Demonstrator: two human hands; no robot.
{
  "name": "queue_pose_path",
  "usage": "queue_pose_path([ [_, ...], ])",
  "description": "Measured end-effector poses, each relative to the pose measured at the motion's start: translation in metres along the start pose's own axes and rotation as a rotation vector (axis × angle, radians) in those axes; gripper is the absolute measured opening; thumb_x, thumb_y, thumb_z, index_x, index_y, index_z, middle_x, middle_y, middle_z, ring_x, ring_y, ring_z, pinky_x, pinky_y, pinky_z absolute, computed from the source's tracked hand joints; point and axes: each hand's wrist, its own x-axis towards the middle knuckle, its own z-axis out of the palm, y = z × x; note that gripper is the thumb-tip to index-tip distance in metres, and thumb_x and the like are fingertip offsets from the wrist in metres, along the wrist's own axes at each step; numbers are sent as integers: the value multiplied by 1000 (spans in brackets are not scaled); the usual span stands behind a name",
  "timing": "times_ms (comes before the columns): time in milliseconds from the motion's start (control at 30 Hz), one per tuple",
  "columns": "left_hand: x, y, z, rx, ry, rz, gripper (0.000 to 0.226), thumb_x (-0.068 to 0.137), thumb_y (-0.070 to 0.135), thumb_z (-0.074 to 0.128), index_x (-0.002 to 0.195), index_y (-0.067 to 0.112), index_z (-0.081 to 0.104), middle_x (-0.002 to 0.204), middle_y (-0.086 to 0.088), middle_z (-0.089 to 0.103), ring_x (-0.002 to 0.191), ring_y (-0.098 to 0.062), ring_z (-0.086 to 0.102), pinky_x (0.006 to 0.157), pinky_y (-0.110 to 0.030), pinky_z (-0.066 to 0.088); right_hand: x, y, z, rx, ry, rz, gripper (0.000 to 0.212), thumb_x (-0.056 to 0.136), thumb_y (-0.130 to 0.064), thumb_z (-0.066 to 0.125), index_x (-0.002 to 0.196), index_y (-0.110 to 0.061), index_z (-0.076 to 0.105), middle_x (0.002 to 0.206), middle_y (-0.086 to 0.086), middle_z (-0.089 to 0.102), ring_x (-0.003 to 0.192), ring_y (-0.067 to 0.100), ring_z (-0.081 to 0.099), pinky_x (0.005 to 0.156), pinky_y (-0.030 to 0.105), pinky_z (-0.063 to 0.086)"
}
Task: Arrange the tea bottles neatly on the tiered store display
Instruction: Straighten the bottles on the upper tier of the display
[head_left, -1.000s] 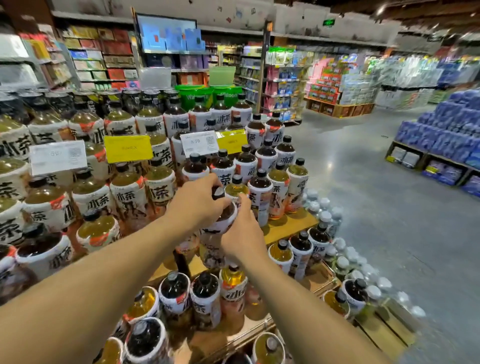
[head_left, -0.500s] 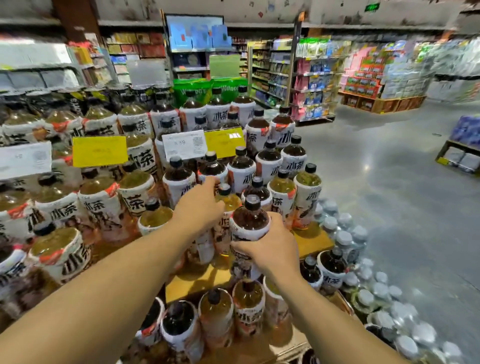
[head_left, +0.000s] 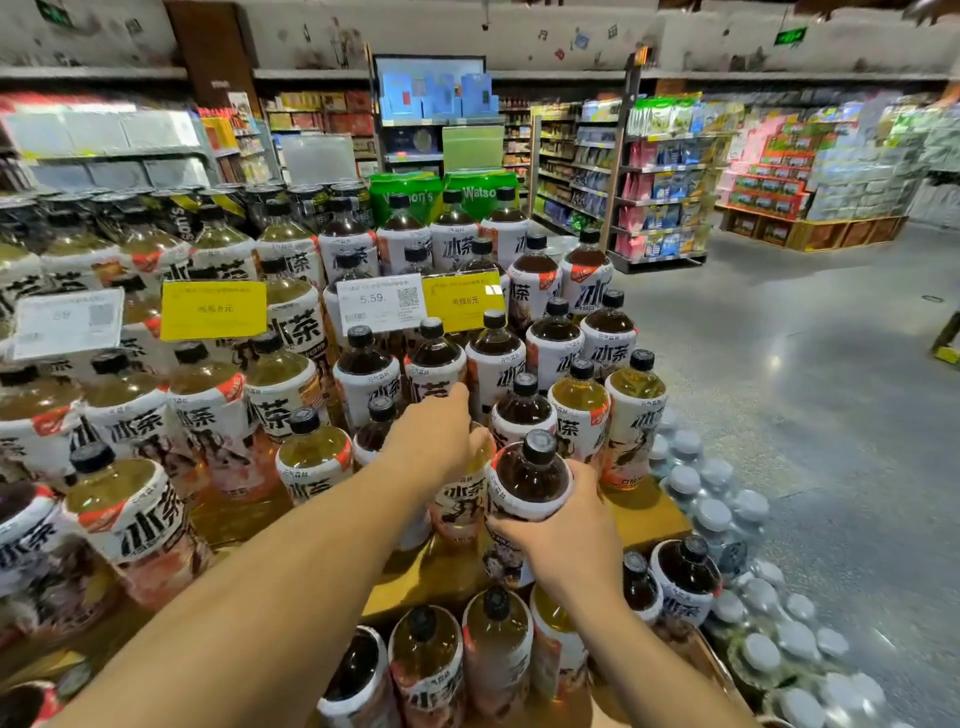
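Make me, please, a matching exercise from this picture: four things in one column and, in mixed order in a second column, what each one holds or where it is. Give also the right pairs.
Column one:
1. left hand
2. right hand
3. white 5.59 price tag
4. white-capped bottles

Column two:
A. grips the dark tea bottle
B. right beside a yellow tag
C. grips the top of the pale tea bottle
D. low, along the right edge of the display

Pairs: 1-C, 2-A, 3-B, 4-D
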Motion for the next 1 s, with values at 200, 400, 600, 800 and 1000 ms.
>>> queue_pose_path([
  [200, -43, -20, -17, -48, 141, -80, 27, 94, 43, 52, 99, 20, 40, 74, 1, 56, 71, -26, 59, 60, -40, 50, 4, -14, 1, -55, -53, -1, 75, 61, -52, 89, 114, -43, 37, 104, -18, 62, 92, 14, 63, 74, 34, 54],
  [400, -82, -30, -58, -2, 184, -4, 30, 90, 49, 49, 91, 20, 42, 66, 3, 52, 62, -19, 53, 50, -33, 38, 18, -35, 15, -56, -79, 33, 75, 61, -50, 90, 115, -37, 40, 115, -7, 66, 107, 25, 65, 83, 36, 52],
  [600, -112, -64, -71, 2, 117, -122, 30, 85, 52, 52, 83, 23, 44, 68, 2, 54, 65, -20, 53, 52, -35, 38, 39, -52, 57, -43, -96, 42, 86, 63, -44, 88, 136, -28, 44, 131, 1, 62, 118, 31, 61, 93, 44, 53],
  [800, -134, -113, -76, 0, 154, -205, 31, 87, 48, 54, 79, 23, 39, 64, 1, 52, 58, -17, 48, 47, -32, 32, 46, -58, 87, -59, -43, 87, 78, 72, -37, 88, 129, -10, 41, 126, 17, 60, 114, 42, 61, 88, 51, 54],
  [1000, -136, -155, -82, 23, 174, -326, 32, 91, 47, 54, 90, 17, 42, 68, 1, 57, 62, -18, 55, 52, -35, 47, 43, -60, 106, 2, 53, 137, 63, 84, -27, 79, 132, 1, 50, 134, 23, 53, 125, 42, 50, 102, 53, 46],
])
